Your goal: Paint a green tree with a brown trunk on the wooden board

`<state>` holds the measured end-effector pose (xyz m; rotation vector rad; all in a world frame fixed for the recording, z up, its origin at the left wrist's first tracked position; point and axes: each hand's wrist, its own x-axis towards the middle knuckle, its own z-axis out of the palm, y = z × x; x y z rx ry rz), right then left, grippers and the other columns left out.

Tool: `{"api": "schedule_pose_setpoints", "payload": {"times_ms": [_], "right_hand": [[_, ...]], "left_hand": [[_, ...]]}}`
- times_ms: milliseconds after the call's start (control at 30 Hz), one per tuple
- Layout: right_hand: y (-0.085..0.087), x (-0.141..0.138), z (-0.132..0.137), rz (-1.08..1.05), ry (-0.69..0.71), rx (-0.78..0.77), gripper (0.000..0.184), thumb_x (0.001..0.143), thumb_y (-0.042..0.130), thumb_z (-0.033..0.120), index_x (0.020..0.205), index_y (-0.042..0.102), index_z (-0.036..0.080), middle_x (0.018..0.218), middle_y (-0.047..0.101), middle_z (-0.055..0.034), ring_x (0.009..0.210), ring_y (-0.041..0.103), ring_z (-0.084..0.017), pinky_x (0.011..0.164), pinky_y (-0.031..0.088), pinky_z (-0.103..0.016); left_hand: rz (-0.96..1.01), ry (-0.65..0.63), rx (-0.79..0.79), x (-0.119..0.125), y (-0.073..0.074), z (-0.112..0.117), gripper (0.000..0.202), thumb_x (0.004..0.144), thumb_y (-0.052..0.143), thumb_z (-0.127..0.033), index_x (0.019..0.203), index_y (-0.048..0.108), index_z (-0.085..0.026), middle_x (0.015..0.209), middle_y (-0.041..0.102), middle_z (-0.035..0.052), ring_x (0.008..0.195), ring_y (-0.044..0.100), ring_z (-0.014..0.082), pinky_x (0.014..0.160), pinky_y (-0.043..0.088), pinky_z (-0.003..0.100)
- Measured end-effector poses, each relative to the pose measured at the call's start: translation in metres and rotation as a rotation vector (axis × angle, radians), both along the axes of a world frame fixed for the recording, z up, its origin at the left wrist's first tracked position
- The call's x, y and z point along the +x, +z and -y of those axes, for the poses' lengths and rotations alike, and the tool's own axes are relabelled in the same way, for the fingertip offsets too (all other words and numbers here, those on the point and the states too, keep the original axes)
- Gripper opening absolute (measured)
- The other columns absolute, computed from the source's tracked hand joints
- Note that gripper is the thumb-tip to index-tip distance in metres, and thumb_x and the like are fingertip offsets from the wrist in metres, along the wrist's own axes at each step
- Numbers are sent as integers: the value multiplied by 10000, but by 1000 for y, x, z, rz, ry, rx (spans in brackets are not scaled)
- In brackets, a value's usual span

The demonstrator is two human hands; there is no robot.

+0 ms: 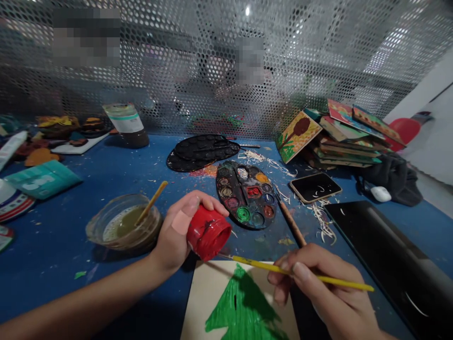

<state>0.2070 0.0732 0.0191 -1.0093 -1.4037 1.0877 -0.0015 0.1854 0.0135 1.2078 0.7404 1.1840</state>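
My left hand is wrapped round a small jar of red paint, tilted so that its open mouth faces right and down. Between the thumb and fingers of my right hand is a yellow paintbrush, its tip close beside the jar's rim; whether they touch I cannot tell. Under both hands lies a pale board with a green tree shape painted on it. Beyond the jar sits a black paint palette with several colours in its wells. A wooden-handled tool lies behind my right hand.
A glass bowl of murky water with a stick in it stands left. Further back are a tilted jar, stacked black palettes and piled painted boards. A phone, pale shavings and a dark glossy panel lie right.
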Motion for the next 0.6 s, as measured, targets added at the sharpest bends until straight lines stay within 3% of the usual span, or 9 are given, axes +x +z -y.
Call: {"api": "schedule_pose_setpoints", "payload": {"times_ms": [200, 433, 600], "right_hand": [[-3, -7, 0, -280, -4, -270, 242, 929, 540, 342, 805, 674, 184, 683, 713, -65, 578, 673, -141, 552, 546, -240], [2, -15, -8, -591, 7, -421, 246, 866, 632, 356, 702, 631, 174, 636, 708, -47, 495, 637, -89, 490, 525, -160], [-6, -15, -11, -644, -80, -547, 241, 801, 694, 368, 704, 591, 173, 662, 714, -51, 472, 636, -111, 428, 533, -174]], "left_hand": [[12, 25, 8, 1, 1, 0, 264, 870, 512, -404, 709, 602, -215, 744, 667, 31, 752, 596, 199, 696, 478, 289], [26, 39, 35, 0, 0, 1, 272, 894, 497, -429, 748, 594, -222, 784, 661, 20, 793, 598, 182, 742, 476, 277], [48, 43, 20, 1, 1, 1, 274, 839, 587, -484, 750, 591, -225, 790, 669, 12, 800, 599, 176, 737, 481, 257]]}}
